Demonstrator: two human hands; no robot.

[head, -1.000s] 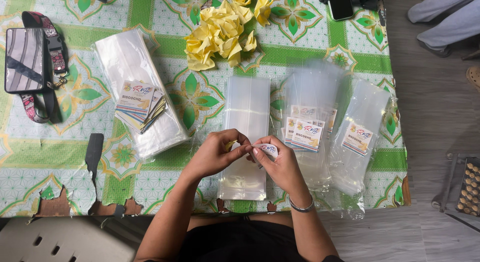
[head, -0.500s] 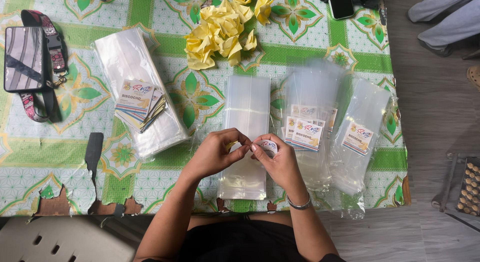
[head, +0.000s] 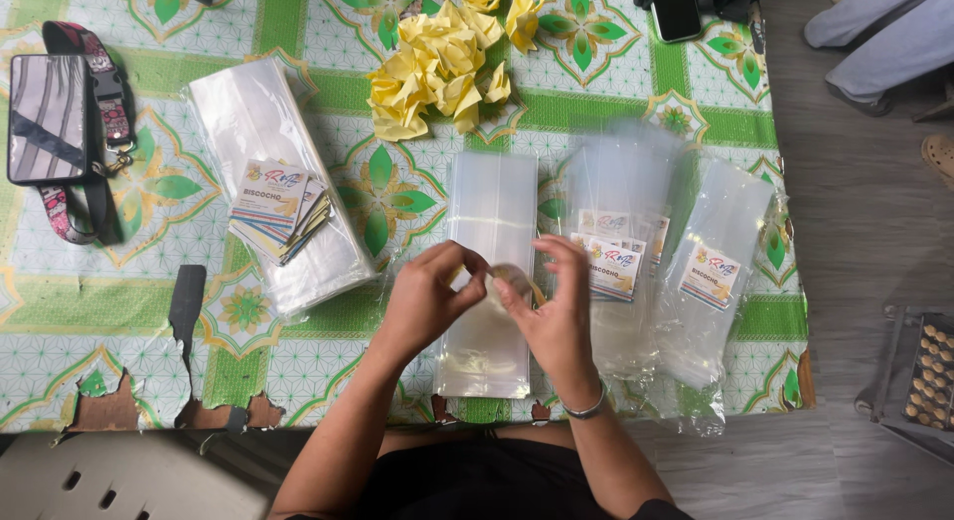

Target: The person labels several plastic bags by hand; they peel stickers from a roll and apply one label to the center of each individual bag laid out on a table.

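While both hands meet near the bench's front edge, the left hand (head: 422,301) and right hand (head: 552,316) each pinch a small clear bag (head: 507,280) over the middle bag stack (head: 489,272). It seems mid-opening; next calls for parting its mouth.

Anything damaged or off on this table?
Yes. The tablecloth is torn along the near edge at the left, with ragged holes showing brown table underneath, and a dark strip where the print has peeled. The bag stacks and card pile lie askew. Both hands meet over the middle bag stack.
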